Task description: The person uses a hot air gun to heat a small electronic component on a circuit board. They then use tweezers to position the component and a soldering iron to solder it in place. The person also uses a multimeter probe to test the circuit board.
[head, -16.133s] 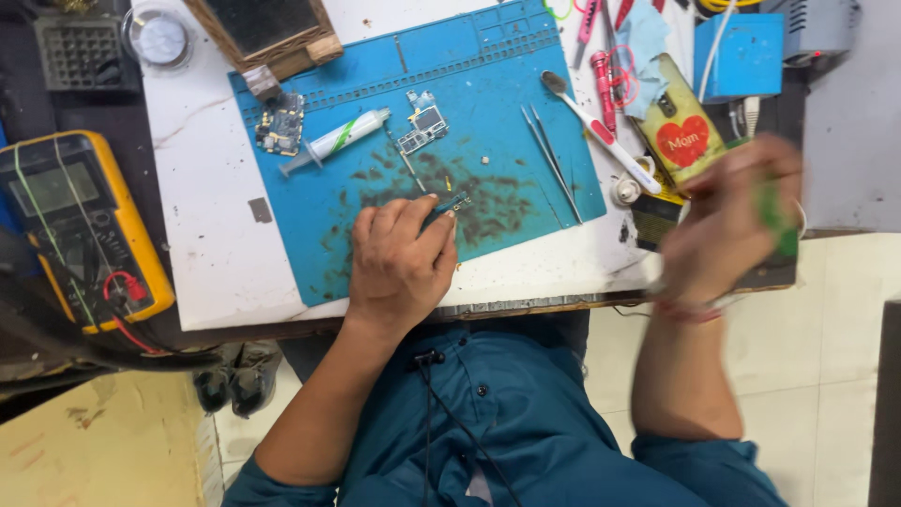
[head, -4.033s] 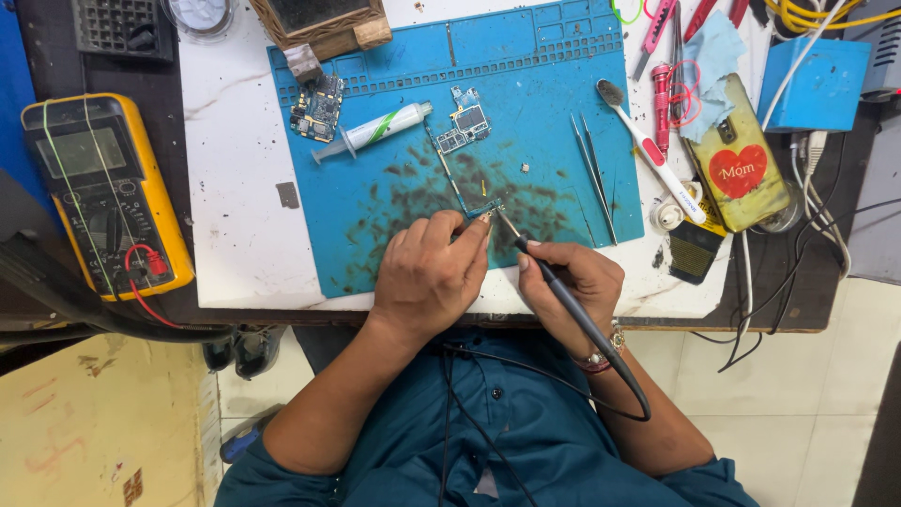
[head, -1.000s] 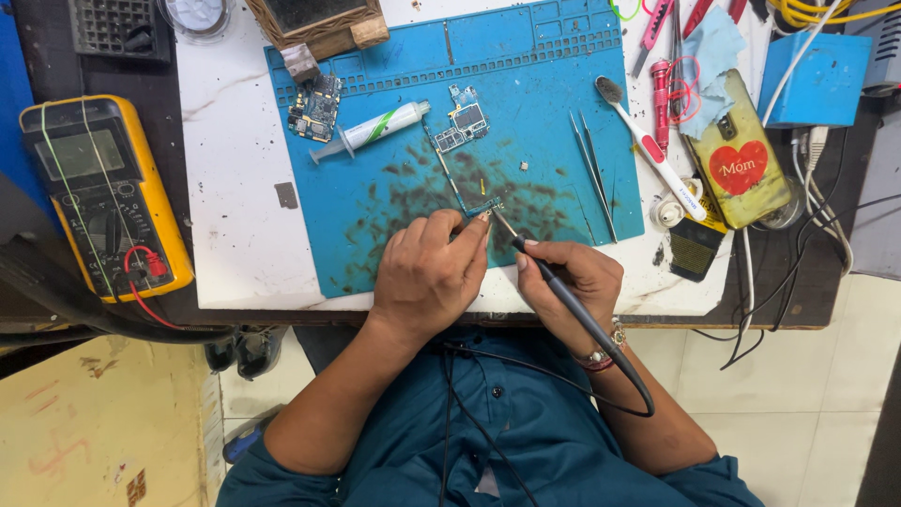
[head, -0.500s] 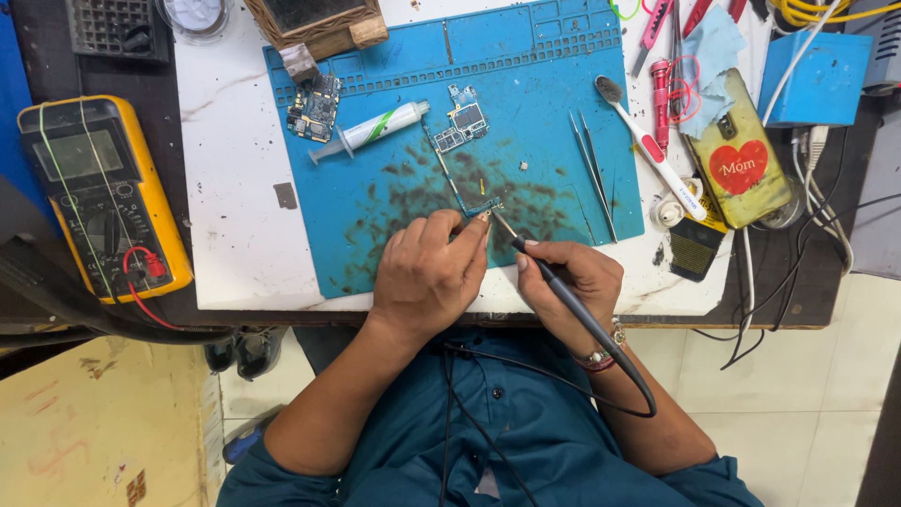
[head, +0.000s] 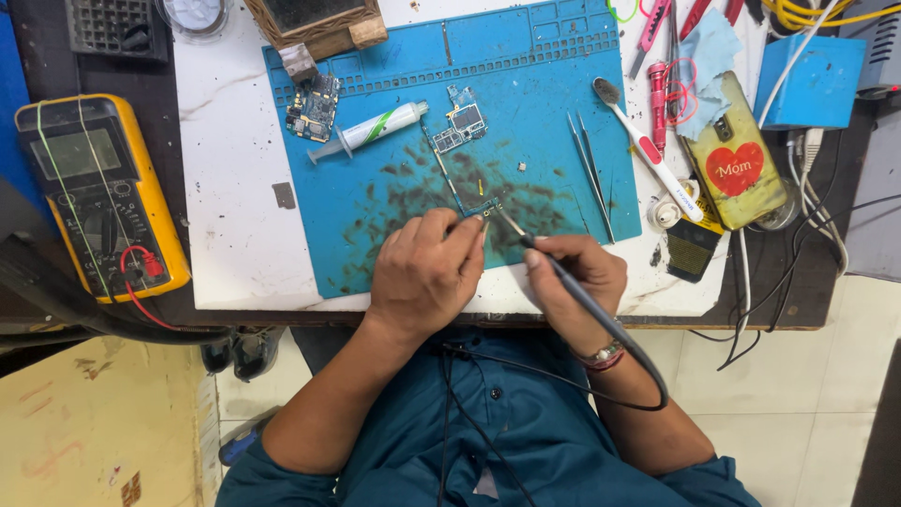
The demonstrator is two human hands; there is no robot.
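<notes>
Two hands crowded one spot on the blue mat point(head: 554, 103): the left hand point(head: 427, 272) pinched a small circuit board point(head: 486, 210) flat while the right hand point(head: 577, 282) gripped a soldering iron point(head: 563, 277), whose tip could slip and burn a fingertip.

Teal short-sleeved buttoned shirt, and seemingly a beaded band at the right wrist.

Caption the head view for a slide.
Right hand holds soldering iron to small board steadied by left hand on blue mat.
</notes>
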